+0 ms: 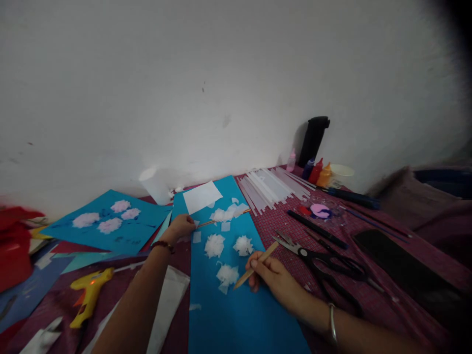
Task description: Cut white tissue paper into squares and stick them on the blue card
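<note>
My left hand is closed, its fingertips pinching the left end of a thin wooden stick over a blue sheet. White paper pieces hide part of that stick's length. My right hand grips a flat wooden craft stick between thumb and fingers, its lower end pointing down left. Just left of that end is a ruffled white paper flower. Two more ruffled flowers, one on the left and one on the right, lie above it on the sheet.
To the right lie black-handled scissors, a dark pen, white paper strips and paint bottles. A yellow glue gun and a blue sheet with pinkish flowers are on the left. A wall stands behind.
</note>
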`<state>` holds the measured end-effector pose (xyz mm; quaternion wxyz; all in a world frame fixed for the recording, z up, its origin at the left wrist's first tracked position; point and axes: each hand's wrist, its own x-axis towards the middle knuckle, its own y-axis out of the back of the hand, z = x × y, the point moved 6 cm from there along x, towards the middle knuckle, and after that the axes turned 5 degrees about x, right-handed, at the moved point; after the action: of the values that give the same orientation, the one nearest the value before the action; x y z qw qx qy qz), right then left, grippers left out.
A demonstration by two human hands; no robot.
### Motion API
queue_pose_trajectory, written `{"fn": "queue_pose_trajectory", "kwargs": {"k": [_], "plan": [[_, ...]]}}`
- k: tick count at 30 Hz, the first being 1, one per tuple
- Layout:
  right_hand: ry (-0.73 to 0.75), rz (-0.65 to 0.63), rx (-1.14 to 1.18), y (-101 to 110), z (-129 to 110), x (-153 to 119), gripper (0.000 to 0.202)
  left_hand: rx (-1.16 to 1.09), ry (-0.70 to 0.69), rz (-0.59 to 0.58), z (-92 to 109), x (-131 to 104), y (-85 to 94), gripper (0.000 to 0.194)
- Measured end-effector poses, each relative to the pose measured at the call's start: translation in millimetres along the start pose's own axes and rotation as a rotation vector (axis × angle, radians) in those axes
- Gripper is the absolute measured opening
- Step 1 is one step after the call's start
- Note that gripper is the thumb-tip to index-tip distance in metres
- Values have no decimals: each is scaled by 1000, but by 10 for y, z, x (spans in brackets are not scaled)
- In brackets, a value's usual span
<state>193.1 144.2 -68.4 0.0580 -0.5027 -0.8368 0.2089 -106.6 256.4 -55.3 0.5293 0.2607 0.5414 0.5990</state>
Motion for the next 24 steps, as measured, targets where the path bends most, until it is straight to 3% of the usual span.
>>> {"fn": "queue_pose_trajectory", "kwargs": {"k": [7, 11, 16, 24], "plan": [[-3, -4, -5, 9, 10, 7, 49, 30, -21, -10, 17, -60, -1, 28], [1, -6, -11, 9, -2, 2, 49, 92, -124, 10, 88, -64, 134, 31], [-6, 6, -33, 3, -5, 5, 48, 172, -268, -56, 273, -49, 226, 28], [12, -11, -49, -1, 27, 14, 48, 110, -237, -58, 404, -135, 242, 28]]}}
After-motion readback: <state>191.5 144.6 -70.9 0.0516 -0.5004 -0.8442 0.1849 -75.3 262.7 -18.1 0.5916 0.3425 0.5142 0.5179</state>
